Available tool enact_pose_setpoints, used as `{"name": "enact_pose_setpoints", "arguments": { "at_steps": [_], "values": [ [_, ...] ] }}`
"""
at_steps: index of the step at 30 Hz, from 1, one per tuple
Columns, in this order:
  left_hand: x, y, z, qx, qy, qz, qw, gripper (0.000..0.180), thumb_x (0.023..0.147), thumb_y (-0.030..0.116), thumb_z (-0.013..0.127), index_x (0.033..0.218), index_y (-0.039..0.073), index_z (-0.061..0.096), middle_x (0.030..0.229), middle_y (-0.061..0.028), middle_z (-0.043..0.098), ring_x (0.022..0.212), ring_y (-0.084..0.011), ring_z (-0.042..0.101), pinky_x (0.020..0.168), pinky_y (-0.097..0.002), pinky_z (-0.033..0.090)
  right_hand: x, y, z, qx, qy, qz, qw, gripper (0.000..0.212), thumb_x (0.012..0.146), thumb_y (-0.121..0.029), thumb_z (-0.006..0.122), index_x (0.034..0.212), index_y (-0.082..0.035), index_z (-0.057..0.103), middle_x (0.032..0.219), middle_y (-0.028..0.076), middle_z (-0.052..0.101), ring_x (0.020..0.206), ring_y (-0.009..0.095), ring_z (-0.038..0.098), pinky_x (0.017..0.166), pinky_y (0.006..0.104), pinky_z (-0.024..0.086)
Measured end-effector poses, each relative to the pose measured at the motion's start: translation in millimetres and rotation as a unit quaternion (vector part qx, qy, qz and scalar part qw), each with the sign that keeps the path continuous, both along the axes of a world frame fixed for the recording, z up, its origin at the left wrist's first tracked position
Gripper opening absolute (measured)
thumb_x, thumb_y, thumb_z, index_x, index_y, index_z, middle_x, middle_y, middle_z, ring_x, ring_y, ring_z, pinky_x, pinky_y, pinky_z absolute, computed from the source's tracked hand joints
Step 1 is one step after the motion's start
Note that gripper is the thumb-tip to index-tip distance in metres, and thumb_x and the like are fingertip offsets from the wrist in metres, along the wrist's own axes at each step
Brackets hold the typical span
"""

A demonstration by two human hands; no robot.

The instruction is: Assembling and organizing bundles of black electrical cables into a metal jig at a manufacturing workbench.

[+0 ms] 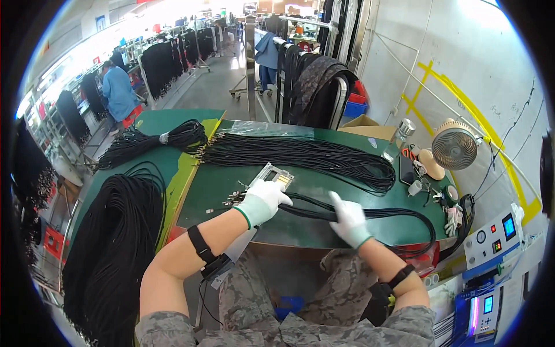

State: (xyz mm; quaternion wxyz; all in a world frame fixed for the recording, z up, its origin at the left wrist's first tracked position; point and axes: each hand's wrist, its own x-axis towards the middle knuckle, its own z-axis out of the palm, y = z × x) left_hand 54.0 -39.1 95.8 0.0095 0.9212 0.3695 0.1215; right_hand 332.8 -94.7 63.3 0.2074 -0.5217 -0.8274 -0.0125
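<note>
Head camera, riding high over the near edge of the green worktable [214, 185], tipped down and facing across it! Left gloved hand [263, 202], right gloved hand [348, 221], both close; past the far edge, the workshop aisle [217, 87] runs off small, fisheye-bowed.

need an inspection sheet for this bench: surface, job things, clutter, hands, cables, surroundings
Surface: green tabletop, yellow strip towards the left
Job's things: bundle of thin black cables, silver rectangular fixture
Clutter: round beige fan, clear silver-capped bottle
Hands: white-gloved left hand and white-gloved right hand at the bundle; grip unclear
Cables: long black far bundle, large black left bundle
Surroundings: person in blue coat, hanging black strands
</note>
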Motion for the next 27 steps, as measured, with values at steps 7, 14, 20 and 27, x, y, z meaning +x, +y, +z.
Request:
{"name": "enact_pose_setpoints", "arguments": {
  "at_steps": [7, 14, 20, 27],
  "values": [
    [21.7, 10.1, -26.8, 0.017, -0.018, 0.001, 1.000, 0.031, 0.073, 0.007, 0.060, 0.094, 0.026, 0.074, 0.094, -0.0045, 0.063, 0.090, -0.0264, 0.062, 0.078, -0.0403, 0.049, 214.0, 0.5, -6.9, 0.171, -0.208, -0.266, 0.926, 0.028, 0.061, -0.016, 0.073, 0.086, -0.014, 0.061, 0.081, 0.007, 0.059, 0.087, 0.029, 0.057, 0.079, 0.0415, 0.042],
    [50.9, 10.6, -65.0, 0.011, -0.023, 0.009, 1.000, 0.025, 0.077, 0.011, 0.060, 0.090, 0.026, 0.074, 0.091, -0.0037, 0.062, 0.089, -0.0264, 0.063, 0.075, -0.0409, 0.050, 216.6, -5.4, -22.8, 0.013, -0.282, -0.333, 0.899, 0.057, 0.061, -0.020, 0.078, 0.115, -0.015, 0.061, 0.133, 0.018, 0.048, 0.122, 0.036, 0.044, 0.106, 0.0460, 0.031],
    [46.0, -3.9, -42.8, -0.033, 0.041, 0.073, 0.996, 0.023, 0.083, 0.016, 0.057, 0.095, 0.026, 0.073, 0.095, -0.0048, 0.060, 0.096, -0.0246, 0.061, 0.084, -0.0395, 0.047, 10.6, -0.6, 21.6, 0.020, 0.013, 0.090, 0.996, 0.058, 0.059, -0.026, 0.082, 0.111, -0.013, 0.062, 0.146, 0.028, 0.031, 0.137, 0.045, 0.025, 0.112, 0.0548, 0.021],
    [15.1, -15.4, -20.7, 0.149, -0.045, 0.033, 0.987, 0.039, 0.077, 0.024, 0.066, 0.116, 0.024, 0.066, 0.104, -0.0085, 0.059, 0.099, -0.0275, 0.059, 0.088, -0.0393, 0.046, -45.5, 53.3, -45.2, 0.018, 0.002, 0.039, 0.999, 0.031, 0.062, -0.014, 0.076, 0.092, -0.016, 0.068, 0.112, 0.015, 0.058, 0.105, 0.034, 0.054, 0.089, 0.0444, 0.042]
  ]
}}
